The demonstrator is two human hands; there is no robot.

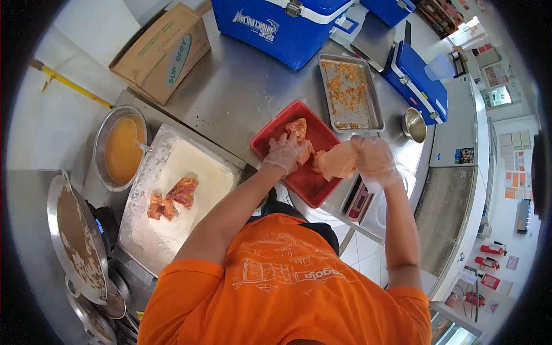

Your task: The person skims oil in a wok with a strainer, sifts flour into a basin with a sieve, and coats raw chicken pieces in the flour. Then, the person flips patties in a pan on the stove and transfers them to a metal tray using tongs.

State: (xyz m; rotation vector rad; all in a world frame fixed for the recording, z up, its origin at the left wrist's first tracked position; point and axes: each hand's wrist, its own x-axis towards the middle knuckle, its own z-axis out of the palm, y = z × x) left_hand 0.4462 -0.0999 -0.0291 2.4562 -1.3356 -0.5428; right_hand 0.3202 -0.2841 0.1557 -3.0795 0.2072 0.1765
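A red tray (307, 181) holds reddish marinated meat. My left hand (286, 150), in a clear plastic glove, has its fingers around a piece of meat (297, 128) at the tray's left side. My right hand (374, 160), gloved too, is closed on a pale, meat-stained plastic bag (337, 161) that hangs over the tray's right edge, its mouth toward the meat. To the left, two more meat pieces (183, 192) lie on white flour in a large metal tray (133, 227).
Around the work are a bowl of orange liquid (122, 150), a pan (77, 238), a cardboard box (164, 54), blue coolers (276, 29), a crumb-strewn metal tray (352, 92), a steel bowl (414, 125) and a scale (360, 201).
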